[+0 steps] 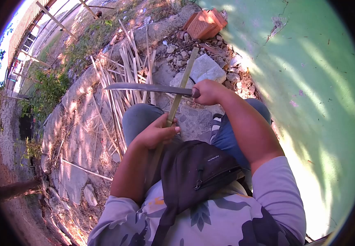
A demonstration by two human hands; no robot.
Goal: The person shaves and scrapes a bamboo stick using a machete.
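My right hand (208, 92) is closed round the handle of a machete (144, 87), whose long blade points left. Its blade lies across a greenish bamboo strip (189, 67), near the handle end. My left hand (161, 130) grips that strip lower down, above my left knee. The strip's upper end points away from me, and its lower part runs back under my left forearm. Beyond the blade, a pile of pale split strips (132, 65) lies on the ground.
A pale stone block (208, 69) sits past my right hand, with rubble around it. Farther off are orange bricks (205, 23). A green wall (308, 90) stands on the right. A black bag (198, 172) rests on my lap. Green plants (50, 86) grow at the left.
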